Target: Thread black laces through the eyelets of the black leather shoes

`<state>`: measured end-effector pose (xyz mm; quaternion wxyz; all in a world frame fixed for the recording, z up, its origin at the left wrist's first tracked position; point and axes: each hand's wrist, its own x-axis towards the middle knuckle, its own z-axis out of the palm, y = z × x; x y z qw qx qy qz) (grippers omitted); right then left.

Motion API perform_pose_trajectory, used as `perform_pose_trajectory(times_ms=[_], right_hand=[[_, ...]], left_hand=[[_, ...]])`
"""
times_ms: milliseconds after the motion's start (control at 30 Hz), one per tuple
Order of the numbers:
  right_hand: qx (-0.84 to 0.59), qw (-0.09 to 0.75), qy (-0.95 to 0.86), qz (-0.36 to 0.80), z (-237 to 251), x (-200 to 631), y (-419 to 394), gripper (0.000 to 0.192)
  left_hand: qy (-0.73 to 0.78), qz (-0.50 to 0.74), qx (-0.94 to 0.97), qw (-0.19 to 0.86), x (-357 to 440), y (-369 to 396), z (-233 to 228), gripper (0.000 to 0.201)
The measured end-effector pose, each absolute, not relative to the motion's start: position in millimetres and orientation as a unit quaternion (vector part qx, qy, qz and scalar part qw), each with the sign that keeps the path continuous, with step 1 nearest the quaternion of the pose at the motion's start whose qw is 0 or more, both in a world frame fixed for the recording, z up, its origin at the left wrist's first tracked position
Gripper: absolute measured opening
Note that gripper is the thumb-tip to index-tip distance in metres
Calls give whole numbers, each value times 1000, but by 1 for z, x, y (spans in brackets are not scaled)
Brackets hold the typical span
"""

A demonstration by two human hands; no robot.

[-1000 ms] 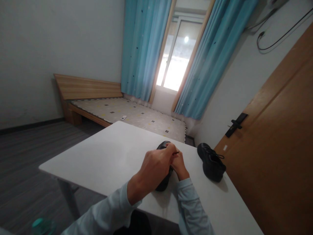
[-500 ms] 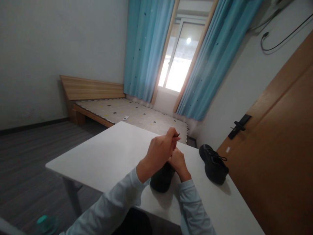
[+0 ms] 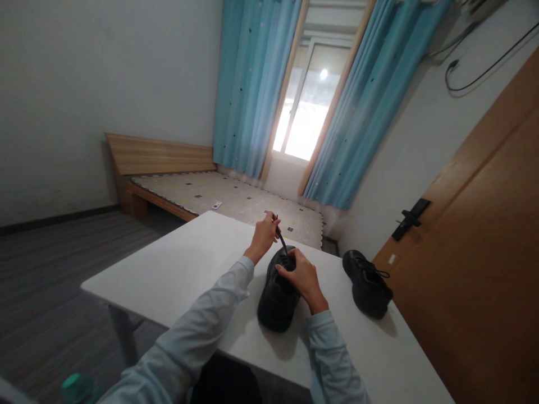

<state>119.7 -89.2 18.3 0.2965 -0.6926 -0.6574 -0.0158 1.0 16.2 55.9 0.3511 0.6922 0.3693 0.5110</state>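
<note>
A black lace-up shoe (image 3: 277,306) stands upright on the white table (image 3: 181,269), its rounded near end towards me. My left hand (image 3: 264,235) is above the far part of the shoe, fingers pinched on a black shoelace (image 3: 283,241) that runs taut down to the lacing. My right hand (image 3: 302,275) rests over the shoe's right side, thumb and fingers gripping it around the lacing; exactly what sits under the fingertips is hard to make out. A second black shoe (image 3: 368,286) with a looped lace lies to the right on the table.
A bed with a patterned mattress (image 3: 236,196) adjoins the table's far side, with a small white remote (image 3: 217,205) on it. A wooden door (image 3: 475,269) is close on the right. A bottle with a green cap (image 3: 71,382) shows at lower left.
My left hand has moved away from my right, left and slightly down, drawing the shoelace out straight. The right hand now lies lower over the shoe, and more of the shoe shows.
</note>
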Motion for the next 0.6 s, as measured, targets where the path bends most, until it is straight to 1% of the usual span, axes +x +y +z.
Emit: perform_pose_trajectory(times_ms=[100,267,433,533,600], right_hand=[[-694,296,-656,-16,20,119,-90,41],[-697,300,-651,-16,21,118,-91,41],[-690,317,-651,9,24,119,-94,38],[-674,339,-655,45,28,119,-95,33],[-667,354,-652,68,30,121,-95,36]], left_hand=[[382,483,680,398,4,25,29,6],[429,396,714,385,3,36,-2,8],[446,335,738,379,1,35,-11,15],[494,315,734,344,-1,31,-10,33],[525,311,744,272,-2,29,-8,42]])
